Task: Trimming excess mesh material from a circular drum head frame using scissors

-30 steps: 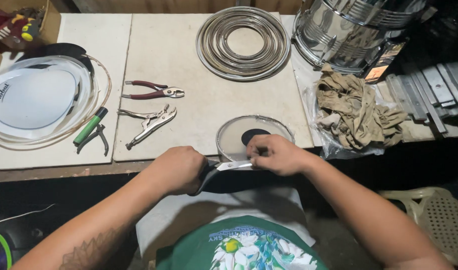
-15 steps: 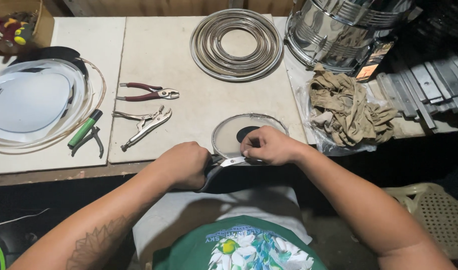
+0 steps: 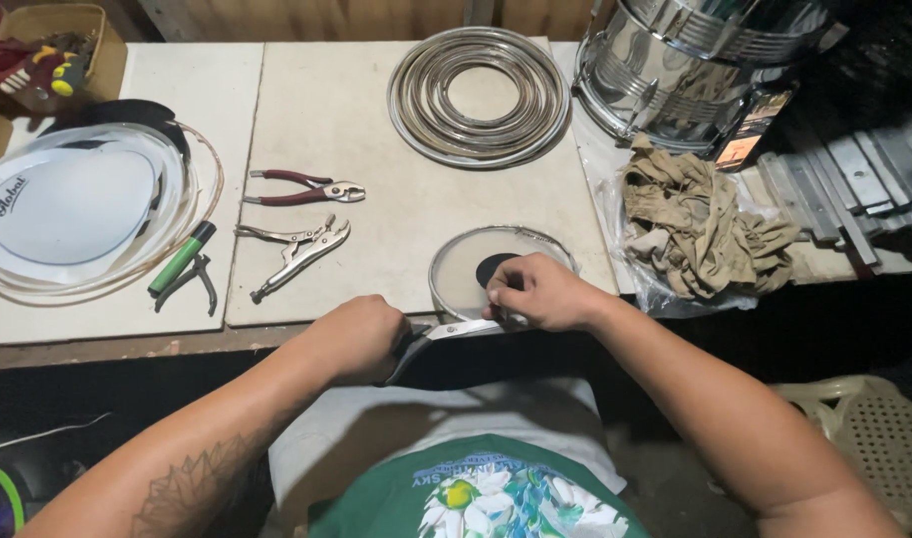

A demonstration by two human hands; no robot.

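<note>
Far off to my left lies a white drumhead (image 3: 72,209), with a green-handled tool (image 3: 180,259) just beside it. Beyond my left hand (image 3: 351,339) rest locking pliers (image 3: 298,255) and red-handled pliers (image 3: 301,188). That hand is closed around the dark handles of scissors (image 3: 446,337), whose blades reach right to the small round drumhead (image 3: 466,269). My right hand (image 3: 535,291) presses down on its near edge, fingers curled. Further right lies a crumpled rag (image 3: 700,224).
</note>
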